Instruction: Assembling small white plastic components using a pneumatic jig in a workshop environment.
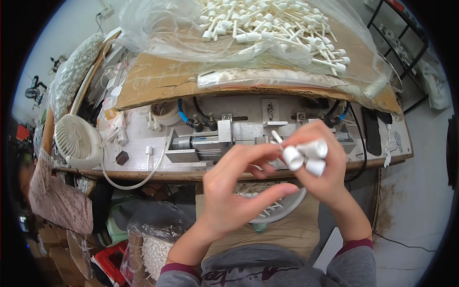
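Your right hand (330, 182) is closed around a few white caps (292, 159), at least one stemmed, in front of the metal fixture (210, 147). Your left hand (227, 184) is half open, thumb spread; can't tell if its fingertips touch the stem. Progress: the heap of capped stems (251, 37) looks finished; white pieces in your lap bowl (288, 209) probably remain.

A white fan (76, 141) stands left; a black rack (392, 46), upper right; a red object (102, 269), perhaps a bin, lower left.
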Motion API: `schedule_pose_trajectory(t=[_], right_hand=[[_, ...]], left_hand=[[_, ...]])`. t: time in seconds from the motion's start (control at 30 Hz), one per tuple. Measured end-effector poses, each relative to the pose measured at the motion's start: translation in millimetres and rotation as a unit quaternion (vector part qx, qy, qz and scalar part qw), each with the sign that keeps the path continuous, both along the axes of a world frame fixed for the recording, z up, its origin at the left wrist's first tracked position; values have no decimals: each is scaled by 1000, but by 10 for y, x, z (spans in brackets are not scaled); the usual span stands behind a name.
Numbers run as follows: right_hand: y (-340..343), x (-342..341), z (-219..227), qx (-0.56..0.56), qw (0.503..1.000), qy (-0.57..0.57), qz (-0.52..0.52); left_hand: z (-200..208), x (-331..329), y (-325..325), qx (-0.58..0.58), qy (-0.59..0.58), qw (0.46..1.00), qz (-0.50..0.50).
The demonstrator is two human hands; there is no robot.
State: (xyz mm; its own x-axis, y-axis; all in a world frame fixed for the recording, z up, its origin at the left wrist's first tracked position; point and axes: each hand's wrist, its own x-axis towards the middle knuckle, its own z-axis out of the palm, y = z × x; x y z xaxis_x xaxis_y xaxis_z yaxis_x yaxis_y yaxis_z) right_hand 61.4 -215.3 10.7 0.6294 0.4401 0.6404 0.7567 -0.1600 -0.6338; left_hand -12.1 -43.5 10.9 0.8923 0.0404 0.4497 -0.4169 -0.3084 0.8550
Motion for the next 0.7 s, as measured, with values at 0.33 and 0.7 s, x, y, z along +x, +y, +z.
schedule_pose_trajectory(t=[0.33,0.7], right_hand=[[-70,-145,-52,-11,996,-25,-87],[-318,-157,-122,148,956,241,-74]], left_hand=[[-163,-96,66,-61,66,996,-21],[-451,90,-94,471,-85,877,44]])
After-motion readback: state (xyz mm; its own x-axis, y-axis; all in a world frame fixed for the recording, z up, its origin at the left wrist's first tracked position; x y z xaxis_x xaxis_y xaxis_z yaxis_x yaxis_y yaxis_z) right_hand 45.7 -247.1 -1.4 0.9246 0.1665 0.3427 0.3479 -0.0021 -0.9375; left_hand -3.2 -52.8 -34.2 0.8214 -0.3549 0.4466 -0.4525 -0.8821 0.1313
